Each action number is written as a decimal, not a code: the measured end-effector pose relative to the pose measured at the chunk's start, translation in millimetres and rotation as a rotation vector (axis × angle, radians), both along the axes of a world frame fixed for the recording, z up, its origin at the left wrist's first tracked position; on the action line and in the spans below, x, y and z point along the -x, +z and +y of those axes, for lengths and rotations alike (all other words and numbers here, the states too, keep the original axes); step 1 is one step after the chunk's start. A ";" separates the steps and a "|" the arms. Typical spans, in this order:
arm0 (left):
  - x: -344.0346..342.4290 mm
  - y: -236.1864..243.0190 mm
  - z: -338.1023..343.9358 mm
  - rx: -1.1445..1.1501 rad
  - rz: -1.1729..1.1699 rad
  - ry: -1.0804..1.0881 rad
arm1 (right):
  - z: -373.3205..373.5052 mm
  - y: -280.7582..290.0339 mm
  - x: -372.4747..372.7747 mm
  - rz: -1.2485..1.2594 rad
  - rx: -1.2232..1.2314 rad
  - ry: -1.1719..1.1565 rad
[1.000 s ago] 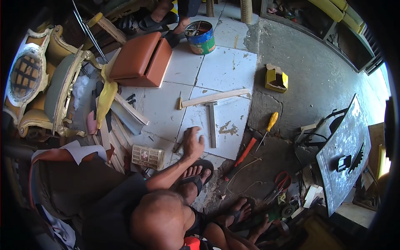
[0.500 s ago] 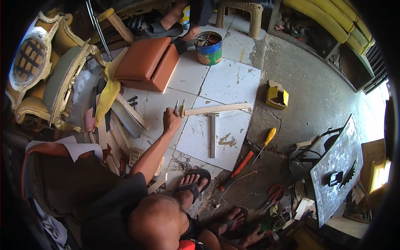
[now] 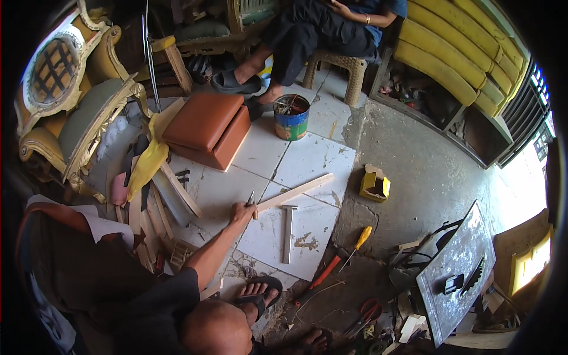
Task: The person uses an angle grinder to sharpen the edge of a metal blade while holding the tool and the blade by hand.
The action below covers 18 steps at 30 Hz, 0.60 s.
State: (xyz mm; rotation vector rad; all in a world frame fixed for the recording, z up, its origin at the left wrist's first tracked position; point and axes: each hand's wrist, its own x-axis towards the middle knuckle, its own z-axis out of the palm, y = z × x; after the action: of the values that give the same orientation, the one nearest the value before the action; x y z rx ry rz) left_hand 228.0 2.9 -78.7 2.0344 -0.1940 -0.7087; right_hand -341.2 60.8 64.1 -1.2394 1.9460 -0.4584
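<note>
While I watch through the head camera, the wooden strip (image 3: 297,192) lies aslant on the white tiles (image 3: 316,155), its near end by the left hand (image 3: 242,213) and its far end pointing up and right. I judge it light and stiff, dry rather than slippery, though thin enough to snap if bent hard; I would take it across its narrow width near the middle, where it should balance. The slim pointed tool (image 3: 251,197) looks rigid and light too, best held low, well away from its tip. My left fingers are curled in, closed round that tool with its point sticking up beyond them; how tightly they press, I cannot tell. A brass-coloured piece (image 3: 255,214) sits right at the fingers and the strip's end, but whether it is gripped or merely touched is too small to make out. The metal square (image 3: 288,235) lies just below the strip, apart from the hand.
</note>
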 end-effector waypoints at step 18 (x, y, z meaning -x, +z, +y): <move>258.3 265.1 -25.6 0.680 0.603 -0.452 | -106.8 84.2 -165.2 -0.581 0.185 0.458</move>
State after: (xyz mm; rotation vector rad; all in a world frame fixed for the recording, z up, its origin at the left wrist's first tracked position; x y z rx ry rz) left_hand -30.3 -22.6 186.5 1.0753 -0.4727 -1.2962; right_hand -176.0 -46.0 148.3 -1.4221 1.1149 -0.6757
